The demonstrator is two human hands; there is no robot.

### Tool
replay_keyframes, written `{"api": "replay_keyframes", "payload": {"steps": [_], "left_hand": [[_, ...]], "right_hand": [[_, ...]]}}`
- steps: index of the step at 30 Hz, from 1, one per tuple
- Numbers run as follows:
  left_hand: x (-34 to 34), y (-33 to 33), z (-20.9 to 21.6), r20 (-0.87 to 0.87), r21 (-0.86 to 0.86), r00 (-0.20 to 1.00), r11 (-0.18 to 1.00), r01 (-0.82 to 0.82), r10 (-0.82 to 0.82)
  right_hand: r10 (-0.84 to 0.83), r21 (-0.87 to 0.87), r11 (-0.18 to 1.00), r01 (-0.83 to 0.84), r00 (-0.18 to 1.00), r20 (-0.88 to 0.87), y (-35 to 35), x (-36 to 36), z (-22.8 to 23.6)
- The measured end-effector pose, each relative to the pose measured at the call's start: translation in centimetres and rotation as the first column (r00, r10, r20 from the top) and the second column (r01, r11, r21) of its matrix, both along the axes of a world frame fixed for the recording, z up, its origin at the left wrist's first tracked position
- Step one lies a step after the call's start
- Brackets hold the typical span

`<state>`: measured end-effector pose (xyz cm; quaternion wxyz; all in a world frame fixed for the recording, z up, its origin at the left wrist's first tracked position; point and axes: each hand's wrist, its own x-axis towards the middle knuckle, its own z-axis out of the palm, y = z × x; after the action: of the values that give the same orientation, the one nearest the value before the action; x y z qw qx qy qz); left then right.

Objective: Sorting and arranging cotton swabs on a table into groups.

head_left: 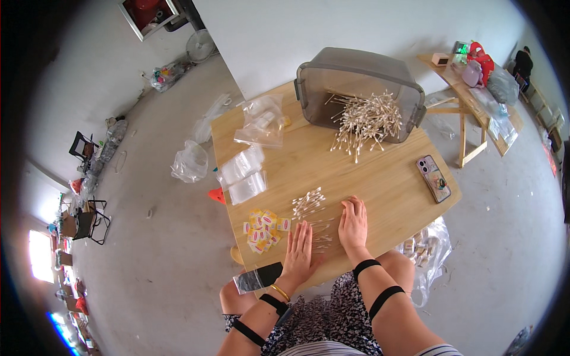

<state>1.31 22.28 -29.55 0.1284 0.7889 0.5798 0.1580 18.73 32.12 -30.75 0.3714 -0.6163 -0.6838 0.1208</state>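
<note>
**Loose cotton swabs under my flat hands**

The cotton swabs point(320, 228) lie spread on the wooden table point(380, 178) near its front edge, between and under my palms. I judge them feather-light, thin, stiff and quick to roll; best pinched mid-stick or swept together. My left hand point(298, 252) lies flat, fingers spread, gripping nothing. My right hand point(354, 223) rests palm down beside it, fingers together, also empty. Both forearms reach up from my lap.

A phone point(434, 178) lies at the wooden table's point(386, 196) right edge; clear bags point(243, 175) sit left, a second cluttered table point(469, 104) stands behind, a fan point(200, 44) against the wall
</note>
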Motion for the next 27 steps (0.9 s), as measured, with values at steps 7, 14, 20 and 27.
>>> {"api": "replay_keyframes", "payload": {"steps": [7, 14, 20, 27], "left_hand": [[0.4, -0.2, 0.0, 0.110, -0.001, 0.993, 0.999, -0.052, 0.052], [0.3, 0.2, -1.0, 0.227, -0.013, 0.969, 0.995, -0.097, 0.098], [1.0, 1.0, -1.9, 0.244, 0.044, 0.963, 0.991, -0.130, 0.116], [1.0, 0.7, -0.7, 0.033, 0.022, 0.988, 0.989, -0.149, 0.148]], "right_hand": [[0.026, -0.042, 0.999, -0.034, 0.983, -0.182, -0.3, 0.3, 0.6], [0.277, -0.030, 0.954, -0.300, 0.911, -0.305, -2.6, -2.8, 0.5], [0.345, 0.024, 0.928, -0.371, 0.835, -0.428, -3.9, -5.1, 0.9], [0.001, -0.039, 0.999, -0.003, 0.998, -0.063, -3.9, 0.3, 0.2]]}}
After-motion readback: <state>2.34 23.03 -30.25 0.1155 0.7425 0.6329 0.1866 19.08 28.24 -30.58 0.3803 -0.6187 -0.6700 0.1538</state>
